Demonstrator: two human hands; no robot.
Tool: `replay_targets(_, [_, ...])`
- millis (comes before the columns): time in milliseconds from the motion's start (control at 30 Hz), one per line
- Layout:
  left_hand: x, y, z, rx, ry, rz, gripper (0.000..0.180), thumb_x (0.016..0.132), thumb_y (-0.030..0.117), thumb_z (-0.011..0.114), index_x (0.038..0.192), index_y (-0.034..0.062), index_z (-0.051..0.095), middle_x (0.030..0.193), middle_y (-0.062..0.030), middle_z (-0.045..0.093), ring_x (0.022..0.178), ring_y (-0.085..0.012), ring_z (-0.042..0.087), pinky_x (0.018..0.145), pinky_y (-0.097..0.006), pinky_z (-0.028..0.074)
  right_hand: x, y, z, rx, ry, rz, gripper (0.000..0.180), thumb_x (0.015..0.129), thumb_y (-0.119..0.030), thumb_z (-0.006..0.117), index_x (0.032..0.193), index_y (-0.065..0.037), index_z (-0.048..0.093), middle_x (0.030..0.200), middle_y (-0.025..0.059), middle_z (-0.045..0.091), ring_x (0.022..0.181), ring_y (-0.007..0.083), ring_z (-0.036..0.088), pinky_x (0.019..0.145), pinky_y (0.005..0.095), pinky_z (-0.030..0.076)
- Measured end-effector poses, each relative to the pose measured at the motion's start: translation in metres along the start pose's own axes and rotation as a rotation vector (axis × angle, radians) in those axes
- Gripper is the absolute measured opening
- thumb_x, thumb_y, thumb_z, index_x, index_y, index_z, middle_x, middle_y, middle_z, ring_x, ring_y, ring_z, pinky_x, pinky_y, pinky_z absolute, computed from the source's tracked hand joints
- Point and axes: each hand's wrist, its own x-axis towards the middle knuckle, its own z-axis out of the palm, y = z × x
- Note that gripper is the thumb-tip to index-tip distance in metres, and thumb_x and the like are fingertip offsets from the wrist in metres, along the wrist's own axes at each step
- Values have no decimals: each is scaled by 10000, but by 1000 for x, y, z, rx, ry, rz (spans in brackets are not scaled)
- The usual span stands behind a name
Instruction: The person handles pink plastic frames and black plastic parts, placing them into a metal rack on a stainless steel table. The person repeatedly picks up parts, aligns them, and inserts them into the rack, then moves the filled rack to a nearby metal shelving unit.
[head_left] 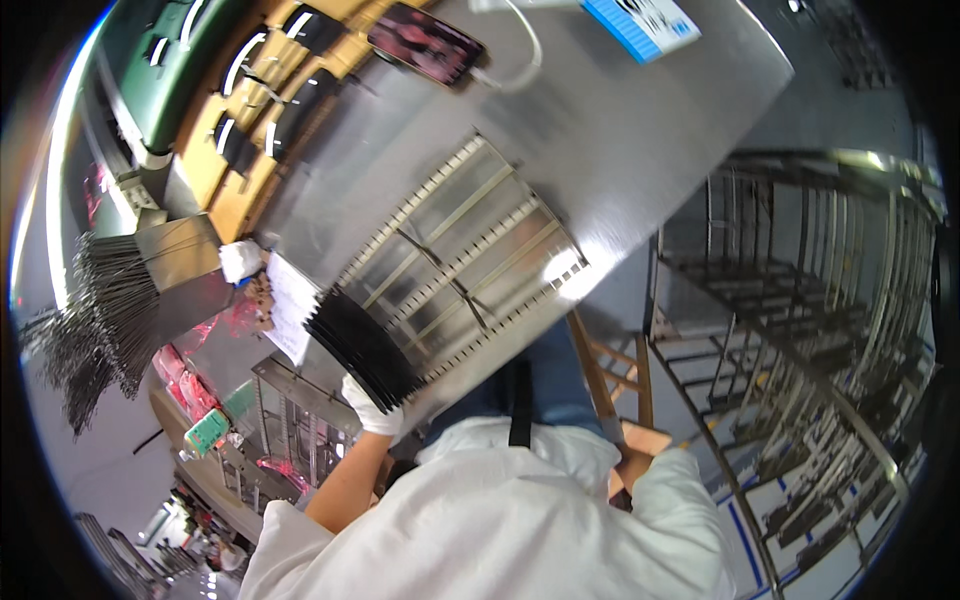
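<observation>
1. Bin (175, 250) at the bench's (640, 130) left edge holds a bundle of thin metal rods (105, 320).
2. Right hand (632, 468) is mostly hidden behind its white sleeve; its grip cannot be told.
3. Gloved left hand (370, 408) clamps the black sheets (362, 350), a fanned, thin, dark stack at the bench's near edge beside a slotted tray (470, 260).
</observation>
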Motion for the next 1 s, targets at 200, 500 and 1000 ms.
replay_targets(200, [-28, -74, -13, 215, -214, -56, 191, 920, 187, 644, 803, 40, 682, 713, -142, 648, 670, -340, 626, 630, -468, 468, 1, -101, 53, -125, -129, -252, 541, 937, -310, 681, 1420, -265, 441, 1376, 147, 454, 1218, 420, 500, 908, 546, 552])
replay_targets(500, [-29, -67, -14, 211, -242, 192, 290, 785, 24, 636, 1037, 107, 519, 884, -149, 561, 803, -385, 554, 694, -517, 407, 0, -228, 54, 589, 135, -448, 716, 921, -334, 723, 1534, -335, 352, 1540, 122, 351, 1345, 410, 426, 949, 559, 554])
replay_targets(1000, [-11, -36, -25, 237, -183, 279, 311, 778, 68, 669, 1040, 117, 508, 887, -136, 563, 787, -372, 560, 688, -510, 410, -28, -69, 106, 320, 38, -77, 588, 927, -419, 692, 1455, -287, 469, 1441, 117, 469, 1278, 356, 509, 975, 499, 540])
